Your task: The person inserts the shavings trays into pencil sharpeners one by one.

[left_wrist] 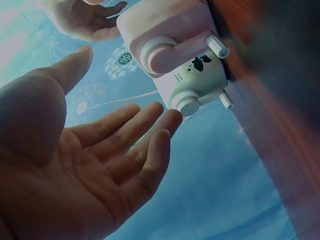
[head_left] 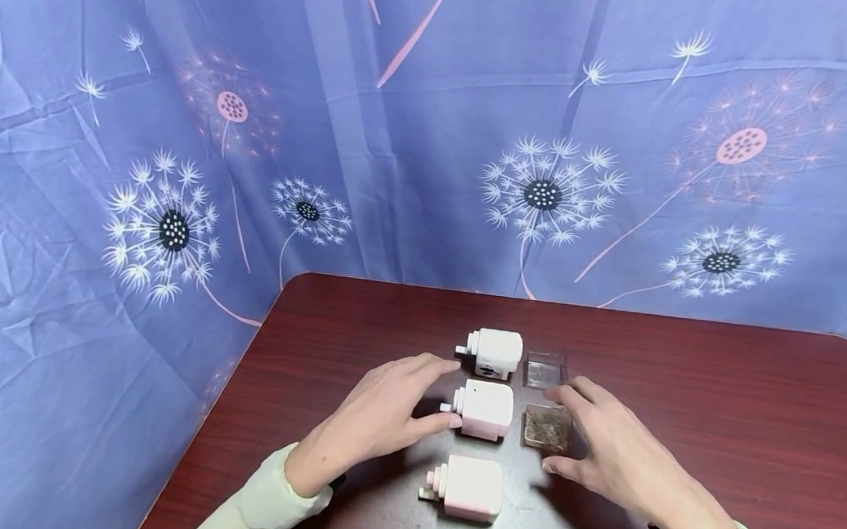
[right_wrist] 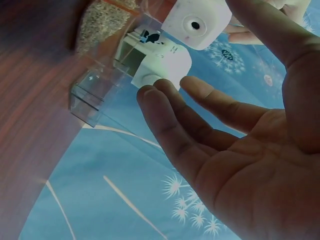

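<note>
Three hand-crank pencil sharpeners lie in a column on the table, cranks to the left: a white one with a dark print (head_left: pixel 500 352), a pale pink one (head_left: pixel 489 410) in the middle, and another pink one (head_left: pixel 474 488) in front. My left hand (head_left: pixel 392 402) spreads its fingers beside the middle sharpener's crank; whether the thumb touches it I cannot tell. Right of the sharpeners are two clear plastic drawers, one see-through (head_left: pixel 545 371) and one with brown shavings (head_left: pixel 547 429). Fingers loosely bent, my right hand (head_left: pixel 617 442) hovers around the shavings drawer's right side, gripping nothing.
The dark red-brown wooden table (head_left: pixel 716 400) reaches back to a blue dandelion-print cloth (head_left: pixel 439 151), which also hangs along the left side. In the right wrist view, the white sharpener (right_wrist: pixel 167 65) shows a hollow drawer slot.
</note>
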`<state>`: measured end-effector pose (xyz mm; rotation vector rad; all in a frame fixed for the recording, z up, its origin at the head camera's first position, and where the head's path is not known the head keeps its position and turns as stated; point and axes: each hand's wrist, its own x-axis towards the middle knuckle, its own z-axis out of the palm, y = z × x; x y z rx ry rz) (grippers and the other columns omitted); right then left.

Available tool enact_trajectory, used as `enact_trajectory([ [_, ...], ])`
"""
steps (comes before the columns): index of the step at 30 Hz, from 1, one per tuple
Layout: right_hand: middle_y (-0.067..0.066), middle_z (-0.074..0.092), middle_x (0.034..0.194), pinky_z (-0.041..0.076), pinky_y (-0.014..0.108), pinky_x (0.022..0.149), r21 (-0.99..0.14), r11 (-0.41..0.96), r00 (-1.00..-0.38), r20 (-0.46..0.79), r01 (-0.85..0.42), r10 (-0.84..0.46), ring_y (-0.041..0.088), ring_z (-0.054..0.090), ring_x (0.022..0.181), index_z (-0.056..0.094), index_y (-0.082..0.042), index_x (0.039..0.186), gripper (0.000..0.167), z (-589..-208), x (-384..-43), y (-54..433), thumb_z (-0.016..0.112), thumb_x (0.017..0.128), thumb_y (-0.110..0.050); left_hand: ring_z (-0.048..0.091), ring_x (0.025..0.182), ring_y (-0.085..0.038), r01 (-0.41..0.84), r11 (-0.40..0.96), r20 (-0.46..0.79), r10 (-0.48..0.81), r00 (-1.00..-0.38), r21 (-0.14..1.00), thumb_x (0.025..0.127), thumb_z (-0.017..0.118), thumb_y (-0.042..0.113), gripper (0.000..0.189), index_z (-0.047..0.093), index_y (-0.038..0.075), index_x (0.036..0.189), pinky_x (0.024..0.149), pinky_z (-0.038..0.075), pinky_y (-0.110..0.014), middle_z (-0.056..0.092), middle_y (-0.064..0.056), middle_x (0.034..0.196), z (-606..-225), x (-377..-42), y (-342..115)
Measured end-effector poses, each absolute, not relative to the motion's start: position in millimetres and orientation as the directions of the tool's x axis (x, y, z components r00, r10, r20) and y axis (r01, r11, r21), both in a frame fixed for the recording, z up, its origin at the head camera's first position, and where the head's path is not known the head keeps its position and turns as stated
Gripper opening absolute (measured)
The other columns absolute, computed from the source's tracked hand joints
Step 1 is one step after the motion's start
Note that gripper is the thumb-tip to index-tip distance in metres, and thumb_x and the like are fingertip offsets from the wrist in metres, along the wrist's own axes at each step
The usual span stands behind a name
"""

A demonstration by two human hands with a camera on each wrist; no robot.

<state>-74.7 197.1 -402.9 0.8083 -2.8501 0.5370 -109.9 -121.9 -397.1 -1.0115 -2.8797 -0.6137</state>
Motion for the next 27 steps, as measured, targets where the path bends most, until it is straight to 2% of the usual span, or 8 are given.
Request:
enact_trajectory([
  [12,-0.001,0.064,0.110,0.057,0.041,0.080,-0.324,0.788,-0.852,0.203,-0.524,-0.483,0.010,0.059,0.089,0.068,-0.006,0.131,0.079,-411,-83,200,0.102,0.065,-0.034,0.064,0.129,-0.014,0.604,0.702,0.112,0.613,-0.782,0.377,0.099,0.070,0.057,0.069,0.055,0.019,0.154,0.102,0.056,-0.039,0.065,0.004,0.143,-406,-116,-117],
  [27,0.002,0.064,0.110,0.059,0.045,0.083,-0.322,0.802,-0.863,0.159,-0.504,-0.479,0.014,0.062,0.092,0.067,-0.005,0.131,0.081,-417,-87,205,0.103,0.062,-0.030,0.066,0.125,-0.015,0.622,0.685,0.102,0.637,-0.764,0.379,0.100,0.070,0.053,0.066,0.054,0.018,0.154,0.100,0.057,-0.040,0.065,0.002,0.142,-416,-118,-114],
])
